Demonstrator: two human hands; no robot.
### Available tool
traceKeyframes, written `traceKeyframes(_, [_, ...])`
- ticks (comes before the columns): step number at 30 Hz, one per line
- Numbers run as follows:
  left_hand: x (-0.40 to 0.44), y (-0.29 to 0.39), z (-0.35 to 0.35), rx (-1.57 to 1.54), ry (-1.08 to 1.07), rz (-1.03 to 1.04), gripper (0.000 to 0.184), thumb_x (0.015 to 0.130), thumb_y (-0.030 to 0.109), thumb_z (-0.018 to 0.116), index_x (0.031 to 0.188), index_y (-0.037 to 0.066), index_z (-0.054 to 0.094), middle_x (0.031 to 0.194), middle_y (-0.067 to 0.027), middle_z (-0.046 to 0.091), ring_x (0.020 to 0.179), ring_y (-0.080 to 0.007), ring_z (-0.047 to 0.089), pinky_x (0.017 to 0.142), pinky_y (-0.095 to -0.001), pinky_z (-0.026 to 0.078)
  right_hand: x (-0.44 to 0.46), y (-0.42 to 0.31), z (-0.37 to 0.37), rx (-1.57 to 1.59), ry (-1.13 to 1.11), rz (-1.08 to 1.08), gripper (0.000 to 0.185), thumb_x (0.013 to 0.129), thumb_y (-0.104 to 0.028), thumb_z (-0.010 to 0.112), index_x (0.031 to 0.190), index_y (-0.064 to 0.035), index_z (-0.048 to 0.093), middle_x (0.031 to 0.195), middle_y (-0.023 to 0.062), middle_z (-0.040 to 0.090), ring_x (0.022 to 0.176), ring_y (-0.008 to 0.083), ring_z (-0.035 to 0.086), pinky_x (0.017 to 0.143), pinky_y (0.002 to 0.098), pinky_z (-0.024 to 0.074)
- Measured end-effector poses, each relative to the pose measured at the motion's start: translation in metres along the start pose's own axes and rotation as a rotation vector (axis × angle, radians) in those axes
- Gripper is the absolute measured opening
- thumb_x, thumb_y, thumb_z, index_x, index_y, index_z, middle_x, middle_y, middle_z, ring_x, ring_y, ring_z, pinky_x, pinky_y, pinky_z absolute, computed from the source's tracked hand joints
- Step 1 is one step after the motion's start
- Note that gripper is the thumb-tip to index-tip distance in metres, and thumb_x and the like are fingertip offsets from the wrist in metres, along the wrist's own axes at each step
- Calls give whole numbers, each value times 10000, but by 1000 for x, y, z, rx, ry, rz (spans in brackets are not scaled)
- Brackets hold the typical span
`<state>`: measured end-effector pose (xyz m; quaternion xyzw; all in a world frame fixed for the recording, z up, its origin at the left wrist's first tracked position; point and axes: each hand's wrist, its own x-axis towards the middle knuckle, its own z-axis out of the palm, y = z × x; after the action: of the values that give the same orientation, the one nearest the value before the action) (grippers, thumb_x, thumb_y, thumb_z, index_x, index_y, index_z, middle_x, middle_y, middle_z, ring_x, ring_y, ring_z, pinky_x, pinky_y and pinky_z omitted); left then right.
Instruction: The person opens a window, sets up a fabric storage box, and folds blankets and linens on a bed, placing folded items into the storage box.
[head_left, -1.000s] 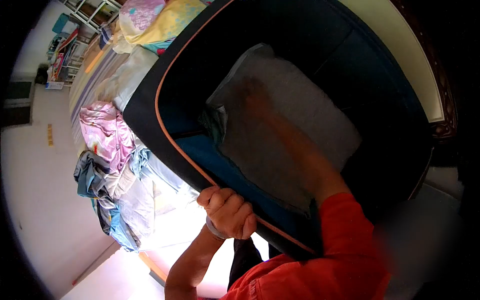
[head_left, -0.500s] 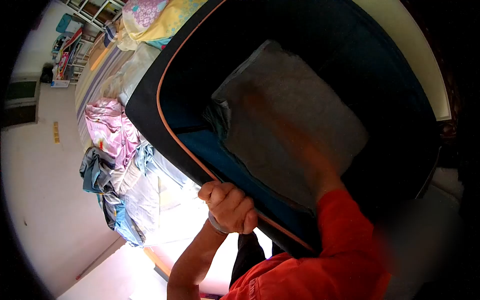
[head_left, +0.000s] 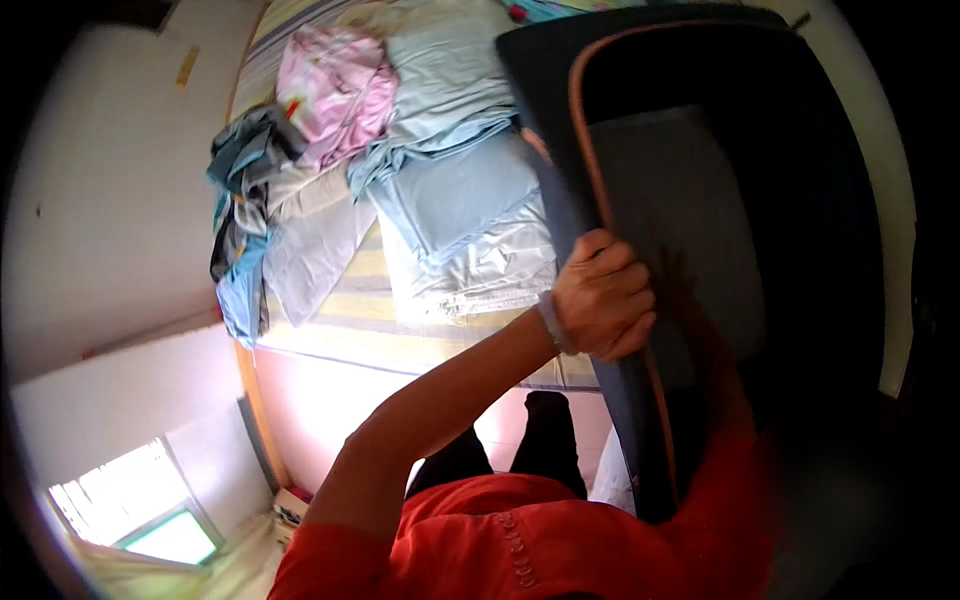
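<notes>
A large dark fabric container [head_left: 555, 110] with an orange-piped rim stands tilted at the right. My left hand [head_left: 605, 295] is closed around its near rim, a band on the wrist. Inside the container, in shadow, my right hand [head_left: 675, 280] has its fingers spread against a folded grey cloth [head_left: 690, 190]. Whether the palm presses on the cloth is too dark to tell.
Left of the container is a bed with a striped cover [head_left: 350, 320]. On it lie a pink garment [head_left: 335, 90], folded light-blue cloth [head_left: 455, 195], white cloth [head_left: 480, 265] and a dark blue-grey pile [head_left: 255, 150]. A window [head_left: 130, 495] shows at lower left.
The view has swung left, so the container appears farther right and more of the bed shows. My left hand still grips the rim. My right hand stays inside the container, lower along the grey cloth.
</notes>
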<state>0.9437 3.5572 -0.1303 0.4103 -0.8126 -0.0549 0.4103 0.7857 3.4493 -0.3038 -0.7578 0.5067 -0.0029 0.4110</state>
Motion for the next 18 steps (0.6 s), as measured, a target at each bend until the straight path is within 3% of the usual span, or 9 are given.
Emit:
traceKeyframes(2, [2, 5, 7, -23, 116, 56, 168, 592, 220, 554, 489, 115, 472, 567, -32, 376, 631, -206, 370, 684, -371, 292, -22, 13, -20, -218, -19, 80, 317, 866, -250, 423, 1077, -34, 520, 1061, 153, 520, 977, 246, 494, 848, 354, 372])
traceKeyframes(5, [-6, -4, -13, 2, -93, -13, 117, 612, 187, 572, 606, 73, 547, 685, -72, 491, 723, -230, 451, 762, -378, 336, -32, 4, -53, -442, -2, 163, 309, 863, -244, 447, 1074, -34, 528, 1038, 144, 539, 942, 223, 518, 809, 331, 400])
traceKeyframes(7, [-14, 11, -19, 84, 87, 10, 156, 623, 147, 579, 733, 37, 564, 824, -113, 523, 825, -253, 484, 794, -393, 361, -47, -29, -77, -488, 77, 149, 304, 860, -241, 464, 1072, -34, 533, 1023, 137, 552, 919, 207, 534, 784, 316, 418])
traceKeyframes(8, [-23, 20, -25, 125, 176, 19, 200, 629, 127, 583, 797, 19, 573, 894, -133, 540, 877, -265, 500, 810, -401, 373, -57, -53, -92, -418, 160, 97, 302, 859, -239, 472, 1071, -34, 536, 1015, 134, 559, 907, 200, 543, 771, 308, 428])
traceKeyframes(11, [-95, 57, -66, -120, 144, 114, 297, 648, 80, 575, 928, -10, 543, 1042, -178, 509, 981, -292, 494, 817, -406, 405, -115, -186, -109, -51, 494, -88, 277, 863, -226, 480, 1037, -26, 560, 961, 121, 589, 850, 188, 573, 724, 288, 456])
traceKeyframes(13, [-174, 62, -94, -336, -130, 93, 284, 654, 80, 581, 918, -19, 548, 1029, -180, 516, 954, -303, 500, 798, -397, 417, -145, -244, -99, 70, 496, -162, 273, 869, -232, 470, 1025, -29, 566, 955, 122, 594, 838, 191, 580, 713, 290, 462])
traceKeyframes(14, [-230, 57, -102, -339, -168, -19, 257, 700, 119, 567, 909, -30, 546, 1009, -184, 525, 954, -310, 497, 807, -389, 410, -156, -264, -88, 139, 496, -200, 272, 872, -235, 466, 1019, -31, 569, 951, 122, 597, 832, 193, 583, 707, 292, 465])
traceKeyframes(15, [-271, 56, -120, -586, -391, -582, 250, 740, 178, 546, 890, -23, 555, 956, -174, 550, 925, -310, 507, 802, -387, 410, -166, -277, -73, 78, 502, -194, 281, 870, -248, 469, 1019, -31, 569, 963, 120, 597, 850, 200, 584, 716, 291, 468])
traceKeyframes(18, [-386, 40, -232, -23, -961, -563, 147, 717, 167, 492, 755, 45, 565, 789, -143, 589, 773, -282, 550, 679, -392, 423, -177, -312, -5, 134, 416, -106, 226, 857, -178, 499, 996, -17, 574, 922, 92, 605, 794, 153, 593, 672, 239, 472])
